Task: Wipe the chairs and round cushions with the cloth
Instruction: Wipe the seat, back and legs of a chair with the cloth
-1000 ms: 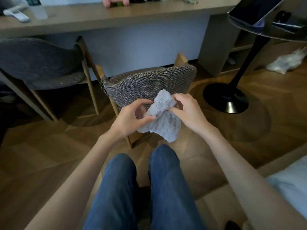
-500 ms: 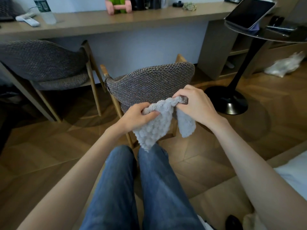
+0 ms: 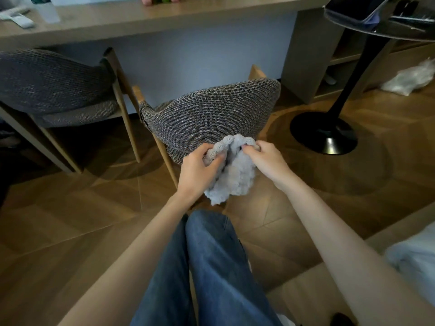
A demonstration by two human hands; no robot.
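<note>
A light grey, bumpy cloth (image 3: 234, 175) hangs bunched between my two hands, in front of the woven grey backrest of the nearer chair (image 3: 209, 114). My left hand (image 3: 196, 170) grips the cloth's left fold with curled fingers. My right hand (image 3: 266, 161) pinches its upper right edge. A second chair (image 3: 54, 83) with the same woven fabric and a round seat cushion (image 3: 80, 115) stands to the left, tucked under the long desk (image 3: 164, 15). The nearer chair's seat is hidden behind its backrest.
A black pedestal table base (image 3: 323, 135) stands on the wooden floor to the right, its top carrying a tablet (image 3: 353, 7). A crumpled white bag (image 3: 409, 78) lies far right. My jeans-clad legs (image 3: 207, 267) fill the lower middle. White bedding (image 3: 414, 255) shows at lower right.
The cloth was spread between my hands and is now gathered into a bunch. Both hands moved closer together. The view tilted slightly downward.
</note>
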